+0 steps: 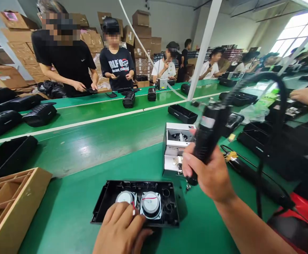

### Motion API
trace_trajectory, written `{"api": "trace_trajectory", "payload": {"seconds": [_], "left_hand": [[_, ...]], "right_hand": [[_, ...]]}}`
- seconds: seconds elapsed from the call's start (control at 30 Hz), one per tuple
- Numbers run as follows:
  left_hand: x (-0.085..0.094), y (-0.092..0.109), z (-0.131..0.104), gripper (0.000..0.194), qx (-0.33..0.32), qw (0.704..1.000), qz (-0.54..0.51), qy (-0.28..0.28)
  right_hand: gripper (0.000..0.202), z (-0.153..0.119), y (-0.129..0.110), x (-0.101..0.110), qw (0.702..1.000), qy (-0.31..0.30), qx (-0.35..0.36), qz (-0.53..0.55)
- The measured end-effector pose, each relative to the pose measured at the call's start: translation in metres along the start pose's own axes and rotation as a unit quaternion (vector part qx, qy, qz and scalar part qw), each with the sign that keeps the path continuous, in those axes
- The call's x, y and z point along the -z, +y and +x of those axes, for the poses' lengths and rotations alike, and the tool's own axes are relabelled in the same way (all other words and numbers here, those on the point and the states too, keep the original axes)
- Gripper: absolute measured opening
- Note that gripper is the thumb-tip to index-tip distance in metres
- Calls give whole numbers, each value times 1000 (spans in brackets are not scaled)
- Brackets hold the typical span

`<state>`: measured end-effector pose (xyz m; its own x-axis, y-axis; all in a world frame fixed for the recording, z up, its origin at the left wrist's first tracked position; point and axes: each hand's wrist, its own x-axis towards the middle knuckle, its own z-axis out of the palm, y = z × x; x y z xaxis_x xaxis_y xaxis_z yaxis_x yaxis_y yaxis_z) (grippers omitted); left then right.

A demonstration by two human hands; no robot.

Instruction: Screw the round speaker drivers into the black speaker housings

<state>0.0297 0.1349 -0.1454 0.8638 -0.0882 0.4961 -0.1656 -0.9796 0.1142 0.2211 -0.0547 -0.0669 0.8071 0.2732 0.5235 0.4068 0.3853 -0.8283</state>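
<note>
On the green bench in front of me lies a black speaker housing (167,219), open side up. Two round speaker drivers (150,205) with silvery frames sit in it, and a red wire with a small white connector lies by them. My left hand (123,225) grips the housing's front edge, fingers over the left driver and thumb at the near side. My right hand (209,171) is closed around a black electric screwdriver (209,130), its cable looping up and right. Directly behind that hand stands a white screw feeder (170,148), partly hidden.
A divided wooden box (41,176) is at the left, by an empty black housing (11,155). More housings (182,113) stand along the green conveyor (90,135). A second corded tool (257,181) lies right. Co-workers stand opposite; another person's hand (306,95) shows at right.
</note>
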Motion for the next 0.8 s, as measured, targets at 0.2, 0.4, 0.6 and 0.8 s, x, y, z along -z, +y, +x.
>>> {"api": "trace_trajectory", "payload": {"seconds": [0.2,0.4,0.6,0.8], "left_hand": [[-14,15,2,34,50,998,27,41],[-5,9,12,35,-30,996,83,28],[-3,11,12,34,-22,997,76,8],[-3,10,11,38,-7,998,57,-13]], "right_hand": [[54,-34,-44,-10,992,17,69,101],[58,-77,-24,-30,991,-71,69,87],[53,-99,9,-38,991,-29,105,84],[50,-98,10,-41,993,-23,84,77]]}}
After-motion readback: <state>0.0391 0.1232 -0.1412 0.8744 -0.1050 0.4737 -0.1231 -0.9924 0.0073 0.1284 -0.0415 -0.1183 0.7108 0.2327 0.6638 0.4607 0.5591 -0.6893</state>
